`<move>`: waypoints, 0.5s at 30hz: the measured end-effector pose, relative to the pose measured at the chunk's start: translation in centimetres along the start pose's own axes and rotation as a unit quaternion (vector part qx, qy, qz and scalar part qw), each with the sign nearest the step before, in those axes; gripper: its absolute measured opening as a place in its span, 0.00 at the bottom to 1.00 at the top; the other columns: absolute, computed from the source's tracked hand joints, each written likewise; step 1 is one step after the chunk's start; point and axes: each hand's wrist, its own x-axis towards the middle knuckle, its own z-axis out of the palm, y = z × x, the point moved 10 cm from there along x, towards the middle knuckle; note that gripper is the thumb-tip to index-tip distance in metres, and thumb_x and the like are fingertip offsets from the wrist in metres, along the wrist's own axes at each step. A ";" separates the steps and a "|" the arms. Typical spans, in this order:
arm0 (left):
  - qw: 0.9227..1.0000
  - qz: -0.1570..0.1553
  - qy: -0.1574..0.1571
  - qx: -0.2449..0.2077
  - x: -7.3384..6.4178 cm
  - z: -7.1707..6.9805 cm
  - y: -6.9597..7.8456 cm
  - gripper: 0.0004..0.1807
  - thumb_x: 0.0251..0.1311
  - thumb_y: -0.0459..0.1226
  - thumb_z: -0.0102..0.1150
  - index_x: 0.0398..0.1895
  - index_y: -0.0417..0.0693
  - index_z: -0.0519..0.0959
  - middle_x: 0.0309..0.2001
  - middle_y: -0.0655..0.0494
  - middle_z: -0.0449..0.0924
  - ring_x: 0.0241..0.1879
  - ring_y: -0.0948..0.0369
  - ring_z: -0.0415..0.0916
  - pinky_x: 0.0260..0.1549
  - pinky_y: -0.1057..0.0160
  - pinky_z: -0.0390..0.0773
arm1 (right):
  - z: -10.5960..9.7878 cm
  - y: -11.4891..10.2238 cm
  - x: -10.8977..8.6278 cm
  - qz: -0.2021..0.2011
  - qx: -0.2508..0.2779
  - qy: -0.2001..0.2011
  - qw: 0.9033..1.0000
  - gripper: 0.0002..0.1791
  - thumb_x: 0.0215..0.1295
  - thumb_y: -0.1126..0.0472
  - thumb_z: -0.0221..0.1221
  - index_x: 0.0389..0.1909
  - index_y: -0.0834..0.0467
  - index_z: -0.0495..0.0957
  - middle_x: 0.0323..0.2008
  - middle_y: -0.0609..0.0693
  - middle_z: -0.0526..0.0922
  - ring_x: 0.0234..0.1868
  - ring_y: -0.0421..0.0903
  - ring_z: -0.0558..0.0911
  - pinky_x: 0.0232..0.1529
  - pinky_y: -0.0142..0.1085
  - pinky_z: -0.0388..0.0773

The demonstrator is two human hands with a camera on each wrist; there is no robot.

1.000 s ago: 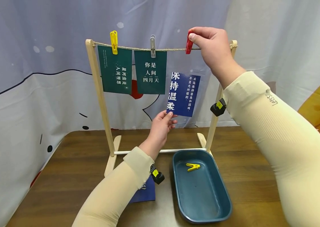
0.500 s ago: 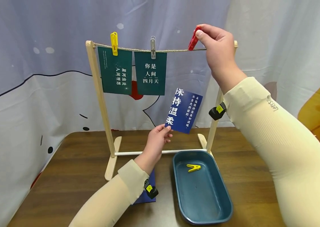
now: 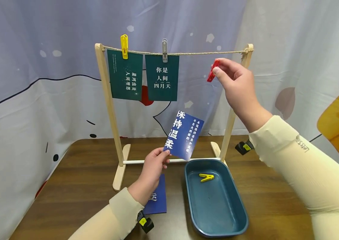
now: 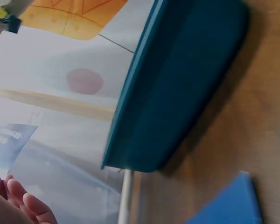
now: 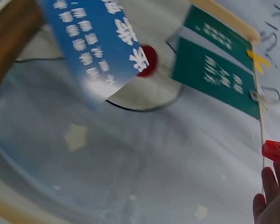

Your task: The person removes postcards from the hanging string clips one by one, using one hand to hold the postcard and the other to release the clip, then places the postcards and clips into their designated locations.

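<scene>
A blue card with white lettering (image 3: 184, 135) is pinched at its lower left corner by my left hand (image 3: 152, 166), tilted in front of the rack. My right hand (image 3: 240, 85) pinches a red clothespin (image 3: 213, 70) below the rope (image 3: 199, 53), away from it. In the right wrist view the red clothespin (image 5: 276, 151) shows at the right edge, and the blue card (image 5: 91, 44) at upper left. Two green cards hang from the rope: the left one (image 3: 125, 76) under a yellow clothespin (image 3: 124, 46), the other (image 3: 161, 80) under a grey clothespin (image 3: 164, 50).
A wooden rack (image 3: 106, 100) carries the rope over the table (image 3: 76, 186). At its foot on the right stands a dark teal tray (image 3: 217, 213) with a yellow clothespin (image 3: 206, 177) inside. Another blue card (image 3: 158, 200) lies left of the tray, partly behind my left arm.
My right hand has taken the red clothespin off the rope and moved down and right with it. My left hand has lowered the blue card and drawn it toward me.
</scene>
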 end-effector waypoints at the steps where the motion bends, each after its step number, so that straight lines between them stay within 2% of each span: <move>1: 1.000 -0.005 0.001 0.011 -0.3 -0.5 -0.3 0.11 0.67 0.38 0.58 0.44 0.39 0.80 0.37 0.49 0.83 0.30 0.59 0.75 0.27 0.64 0.72 | 0.0 0.3 -0.8 -0.003 -0.020 -0.008 1.000 0.17 0.67 0.59 0.63 0.55 0.58 0.82 0.40 0.45 0.85 0.44 0.40 0.80 0.50 0.31 0.72; 5: 0.999 -0.027 -0.001 0.044 -1.4 -2.1 -1.7 0.12 0.66 0.38 0.59 0.46 0.39 0.79 0.38 0.49 0.84 0.29 0.61 0.74 0.25 0.66 0.71 | 0.2 2.7 -3.7 0.005 -0.097 -0.055 0.994 0.18 0.68 0.54 0.63 0.55 0.57 0.81 0.43 0.48 0.86 0.51 0.38 0.80 0.59 0.38 0.69; 9: 0.996 -0.058 -0.006 0.066 -2.8 -3.8 -3.3 0.13 0.66 0.38 0.58 0.48 0.39 0.77 0.37 0.51 0.84 0.27 0.61 0.73 0.23 0.67 0.70 | 0.3 5.8 -6.5 0.030 -0.161 -0.110 0.980 0.20 0.69 0.49 0.62 0.57 0.53 0.81 0.47 0.50 0.85 0.57 0.42 0.77 0.63 0.47 0.66; 15: 0.995 -0.091 -0.012 0.047 -4.9 -6.1 -5.2 0.12 0.65 0.35 0.58 0.46 0.35 0.75 0.34 0.53 0.83 0.24 0.65 0.67 0.17 0.71 0.64 | 0.8 9.1 -10.3 0.039 -0.208 -0.176 0.961 0.19 0.67 0.49 0.63 0.54 0.53 0.81 0.45 0.48 0.85 0.57 0.49 0.78 0.62 0.53 0.66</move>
